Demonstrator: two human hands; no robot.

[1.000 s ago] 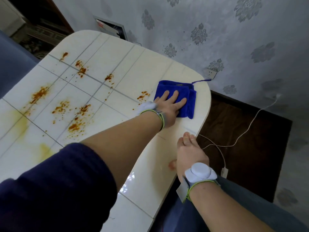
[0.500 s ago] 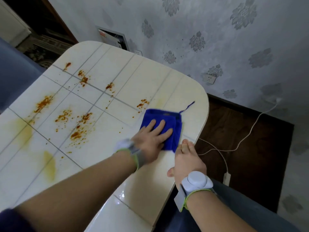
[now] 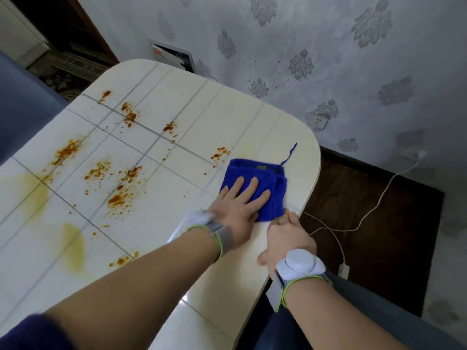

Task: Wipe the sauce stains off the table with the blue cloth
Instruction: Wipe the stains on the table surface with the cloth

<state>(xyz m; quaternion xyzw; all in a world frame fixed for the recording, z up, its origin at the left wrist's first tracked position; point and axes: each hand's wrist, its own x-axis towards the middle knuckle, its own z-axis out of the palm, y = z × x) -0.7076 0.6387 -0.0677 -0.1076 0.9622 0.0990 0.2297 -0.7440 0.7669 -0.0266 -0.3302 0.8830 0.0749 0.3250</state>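
Left hand (image 3: 237,210) grip flat, fingers apart, pressing blue cloth (image 3: 255,188) onto table (image 3: 227,117); right hand (image 3: 288,238) just beside, resting, loosely closed; sauce stains (image 3: 118,198) left of it.

Just the one cam, sitting on my head, pointing forward and down, pretty close in. It's taking in the table (image 3: 227,117) across the left and middle, wall (image 3: 328,46) filling the upper right, floor (image 3: 379,223) showing lower right.
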